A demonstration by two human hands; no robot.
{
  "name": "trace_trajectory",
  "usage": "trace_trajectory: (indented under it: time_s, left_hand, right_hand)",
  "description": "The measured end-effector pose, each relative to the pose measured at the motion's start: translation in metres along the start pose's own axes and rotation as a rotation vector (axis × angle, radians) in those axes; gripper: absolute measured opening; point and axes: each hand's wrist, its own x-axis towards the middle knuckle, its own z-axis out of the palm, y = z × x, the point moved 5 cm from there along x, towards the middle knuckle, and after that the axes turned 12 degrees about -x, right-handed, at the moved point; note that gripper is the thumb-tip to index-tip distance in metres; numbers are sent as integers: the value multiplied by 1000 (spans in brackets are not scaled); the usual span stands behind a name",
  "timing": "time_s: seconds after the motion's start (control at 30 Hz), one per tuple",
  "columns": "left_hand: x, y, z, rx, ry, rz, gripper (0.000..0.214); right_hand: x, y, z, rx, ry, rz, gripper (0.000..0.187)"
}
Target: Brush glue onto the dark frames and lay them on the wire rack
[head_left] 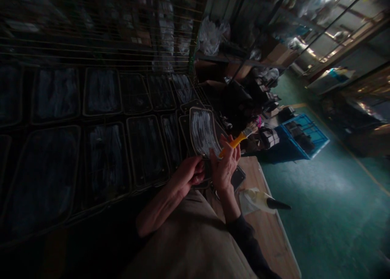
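Grip — R hand [226, 165]; yel.-handled brush [238, 139]

Right hand [227, 163] grips a yellow-handled brush [236, 141], bristles pointing away from the body. Left hand [193, 171], fingers curled, holds the lower edge of a white-streaked panel [203, 128]. Similar dark panels [105, 161] lie in two rows leftward. Wooden surface [274, 238] carries a pale container [258, 199] with dark tapered tip. Blue crate [318, 144] stands on green floor [310, 181].
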Motion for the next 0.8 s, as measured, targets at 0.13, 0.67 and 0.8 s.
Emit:
trace_trajectory:
  time_s: [0.13, 0.67, 0.8]
  left_hand:
    - [-3, 6, -4, -37, -51, 13, 32]
    - [-7, 8, 7, -316, -120, -169, 26]
    - [-10, 11, 20, -558, -256, -281, 26]
  right_hand:
    - [1, 28, -9, -28, 82, 78, 34]
    - [-44, 50, -58, 162, 352, 265, 19]
    - [-39, 58, -59, 56, 361, 338, 20]
